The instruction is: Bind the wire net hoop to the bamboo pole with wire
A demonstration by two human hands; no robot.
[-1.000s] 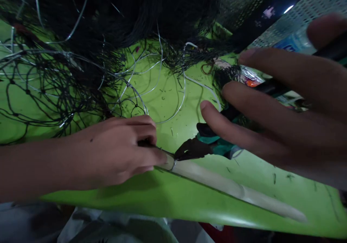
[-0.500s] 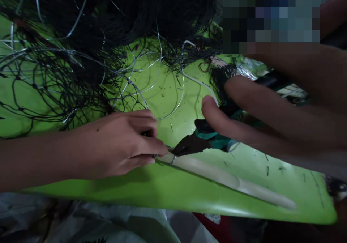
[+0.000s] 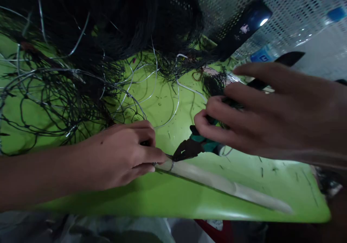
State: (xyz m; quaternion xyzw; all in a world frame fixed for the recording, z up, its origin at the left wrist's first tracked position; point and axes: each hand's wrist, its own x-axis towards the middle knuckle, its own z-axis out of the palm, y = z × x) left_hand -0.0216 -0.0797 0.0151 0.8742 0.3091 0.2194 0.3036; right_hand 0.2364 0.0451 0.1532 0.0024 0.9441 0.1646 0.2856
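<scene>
My left hand (image 3: 130, 156) pinches one end of a pale wooden stick (image 3: 206, 176) lying on the green surface (image 3: 151, 199). A loop of thin wire (image 3: 172, 165) goes around the stick just right of those fingertips. My right hand (image 3: 260, 109) is wrapped round the green and black handles of pliers (image 3: 189, 147). The pliers' dark jaws touch the wire at the stick's upper side. Whether the jaws are fully closed cannot be made out.
Dark netting (image 3: 135, 15) with clear line is heaped at the back left. A dark cylinder with a light (image 3: 244, 26), a plastic bottle (image 3: 267, 53) and a perforated basket (image 3: 292, 4) stand at the back right. Small dark scraps dot the surface.
The fingers of my right hand have curled in around the pliers' handles, and the hand sits lower in view. The view has shifted, showing the basket and bottle.
</scene>
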